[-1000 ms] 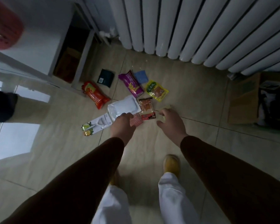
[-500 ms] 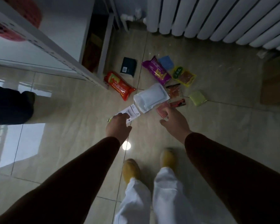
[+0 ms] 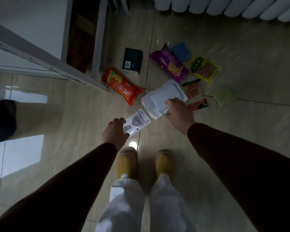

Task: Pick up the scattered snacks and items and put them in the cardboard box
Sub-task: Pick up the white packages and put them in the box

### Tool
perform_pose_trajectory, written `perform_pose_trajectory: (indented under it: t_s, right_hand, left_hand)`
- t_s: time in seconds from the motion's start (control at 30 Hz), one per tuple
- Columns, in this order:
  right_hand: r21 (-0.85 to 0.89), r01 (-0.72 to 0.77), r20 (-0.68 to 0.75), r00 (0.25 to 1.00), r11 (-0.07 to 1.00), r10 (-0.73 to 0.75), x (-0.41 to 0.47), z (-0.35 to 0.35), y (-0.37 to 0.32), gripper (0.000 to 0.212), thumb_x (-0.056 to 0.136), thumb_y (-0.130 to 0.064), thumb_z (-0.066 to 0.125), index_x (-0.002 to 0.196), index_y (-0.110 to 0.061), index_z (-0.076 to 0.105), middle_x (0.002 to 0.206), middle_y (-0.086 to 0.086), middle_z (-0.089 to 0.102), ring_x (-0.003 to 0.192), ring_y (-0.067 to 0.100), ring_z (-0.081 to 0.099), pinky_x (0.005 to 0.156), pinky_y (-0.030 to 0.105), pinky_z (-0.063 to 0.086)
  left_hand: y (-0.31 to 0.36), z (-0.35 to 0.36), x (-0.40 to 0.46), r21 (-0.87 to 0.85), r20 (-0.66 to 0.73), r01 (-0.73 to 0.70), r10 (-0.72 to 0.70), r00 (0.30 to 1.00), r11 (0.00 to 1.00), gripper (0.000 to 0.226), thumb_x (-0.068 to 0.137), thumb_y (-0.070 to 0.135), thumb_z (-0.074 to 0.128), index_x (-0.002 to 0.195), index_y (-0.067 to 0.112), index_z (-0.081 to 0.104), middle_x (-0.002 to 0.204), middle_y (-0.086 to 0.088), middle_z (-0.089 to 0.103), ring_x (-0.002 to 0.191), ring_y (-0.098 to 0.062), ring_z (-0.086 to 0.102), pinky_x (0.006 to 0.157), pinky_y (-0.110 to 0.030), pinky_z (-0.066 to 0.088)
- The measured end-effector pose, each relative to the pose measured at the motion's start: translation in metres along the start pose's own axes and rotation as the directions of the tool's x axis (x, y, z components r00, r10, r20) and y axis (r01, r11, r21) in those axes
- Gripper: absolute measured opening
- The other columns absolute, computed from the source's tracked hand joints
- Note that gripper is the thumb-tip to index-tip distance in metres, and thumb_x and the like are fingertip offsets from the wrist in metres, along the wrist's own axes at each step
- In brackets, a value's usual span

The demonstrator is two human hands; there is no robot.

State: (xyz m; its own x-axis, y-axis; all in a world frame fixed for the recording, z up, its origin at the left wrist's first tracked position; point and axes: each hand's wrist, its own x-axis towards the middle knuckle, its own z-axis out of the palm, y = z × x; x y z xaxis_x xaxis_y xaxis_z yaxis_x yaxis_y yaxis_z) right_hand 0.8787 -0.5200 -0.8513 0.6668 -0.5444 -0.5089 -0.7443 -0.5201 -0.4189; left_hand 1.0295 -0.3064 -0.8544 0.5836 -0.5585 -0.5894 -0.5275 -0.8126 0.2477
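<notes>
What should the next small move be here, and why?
Probably lift both packs off the floor: the left hand already grips the white carded pack and the right hand holds the white pouch. The cardboard box is out of view.

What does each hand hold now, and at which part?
The left hand grips the white card pack at its near end. The right hand grips the white pouch at its near right corner.
</notes>
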Motion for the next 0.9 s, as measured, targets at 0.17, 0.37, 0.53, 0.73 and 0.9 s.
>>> perform_pose_trajectory:
  t_s: [0.17, 0.37, 0.53, 0.73, 0.9]
  right_hand:
    - [-0.119, 0.021, 0.026, 0.999, 0.993, -0.018, 0.067, 0.041, 0.015, 0.051, 0.094, -0.006, 0.055, 0.143, -0.010, 0.045, 0.137, 0.013, 0.048, 0.124, 0.029, 0.047, 0.096, 0.043, 0.046]
    - [-0.345, 0.124, 0.092, 0.991, 0.930, -0.099, 0.145, 0.085, 0.034, 0.068, 0.087, -0.004, 0.060, 0.150, -0.014, 0.036, 0.152, 0.011, 0.037, 0.136, 0.032, 0.038, 0.103, 0.046, 0.040]
    - [-0.472, 0.216, 0.172, 0.973, 0.855, -0.151, 0.184, 0.098, 0.049, 0.074, 0.085, -0.010, 0.064, 0.151, -0.016, 0.032, 0.150, 0.011, 0.036, 0.137, 0.033, 0.034, 0.105, 0.050, 0.038]
    - [-0.662, 0.244, 0.166, 0.970, 0.709, -0.178, 0.195, 0.092, 0.048, 0.047, 0.081, -0.021, 0.070, 0.125, -0.011, 0.054, 0.123, 0.012, 0.059, 0.116, 0.033, 0.047, 0.098, 0.047, 0.035]
    - [-0.596, 0.188, 0.151, 0.981, 0.780, -0.121, 0.180, 0.067, 0.043, 0.037, 0.086, -0.036, 0.067, 0.120, -0.021, 0.067, 0.119, 0.006, 0.062, 0.115, 0.030, 0.049, 0.094, 0.042, 0.031]
  left_hand:
    - [-0.031, 0.048, 0.053, 0.024, 0.035, -0.010, 0.010, 0.999, 1.000, 0.057, 0.076, 0.025, 0.077, 0.127, 0.018, 0.053, 0.121, -0.005, 0.057, 0.109, -0.024, 0.055, 0.077, -0.036, 0.048]
    - [-0.061, 0.105, 0.102, 0.101, 0.117, 0.009, -0.021, 0.993, 0.995, 0.069, 0.072, 0.030, 0.083, 0.130, 0.014, 0.048, 0.125, -0.007, 0.051, 0.115, -0.027, 0.050, 0.084, -0.037, 0.046]
    - [-0.075, 0.136, 0.125, 0.189, 0.015, -0.058, 0.056, 0.998, 0.980, 0.075, 0.067, 0.033, 0.084, 0.128, 0.009, 0.048, 0.121, -0.011, 0.049, 0.107, -0.031, 0.048, 0.078, -0.040, 0.050]
    - [-0.073, 0.140, 0.134, 0.225, 0.065, -0.097, 0.084, 0.994, 0.969, 0.072, 0.068, 0.034, 0.082, 0.127, 0.010, 0.048, 0.116, -0.011, 0.053, 0.104, -0.030, 0.051, 0.084, -0.039, 0.048]
    - [-0.059, 0.112, 0.134, 0.192, 0.132, -0.067, 0.042, 0.990, 0.979, 0.053, 0.075, 0.033, 0.075, 0.120, 0.013, 0.056, 0.117, -0.011, 0.050, 0.106, -0.029, 0.046, 0.083, -0.038, 0.045]
